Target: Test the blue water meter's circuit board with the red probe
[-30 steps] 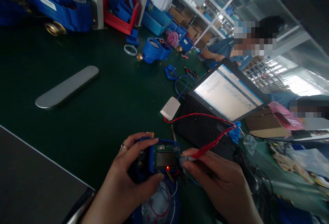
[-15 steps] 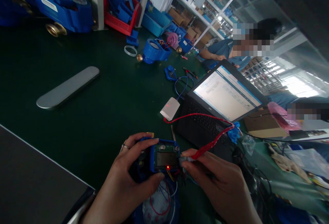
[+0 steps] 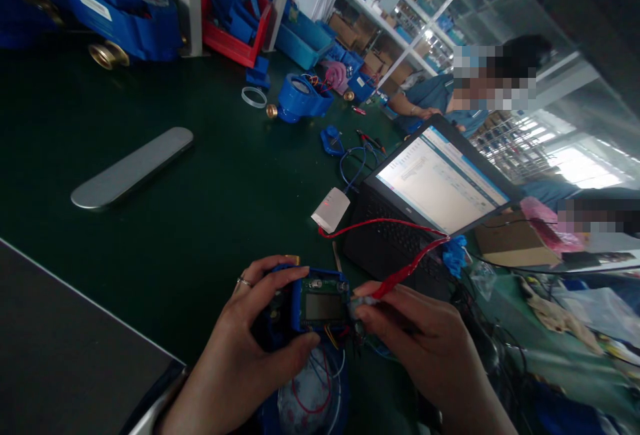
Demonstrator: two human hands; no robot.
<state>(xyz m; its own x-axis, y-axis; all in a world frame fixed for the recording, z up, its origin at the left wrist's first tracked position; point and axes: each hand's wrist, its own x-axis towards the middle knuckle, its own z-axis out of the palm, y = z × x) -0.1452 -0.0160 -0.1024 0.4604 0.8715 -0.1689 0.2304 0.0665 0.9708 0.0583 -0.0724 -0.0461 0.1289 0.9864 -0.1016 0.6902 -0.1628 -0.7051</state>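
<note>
My left hand grips a blue meter housing by its left side, with the thumb below and fingers along the top. In the housing sits a green circuit board with a grey display. Thin red, yellow and white wires run from it over the round meter body beneath. My right hand pinches a small grey connector on the end of a red cable, close to the board's right edge. Fingers hide whether the connector touches the board.
Right of the hands stands a laptop, beside a white adapter box tied to the red cable. A grey rounded bar lies at left. Further back are a blue meter, a red bin and a person.
The red light on the circuit board has gone dark. My right hand and the connector have shifted very slightly right, and the red cable has moved a little. My left hand stays put.
</note>
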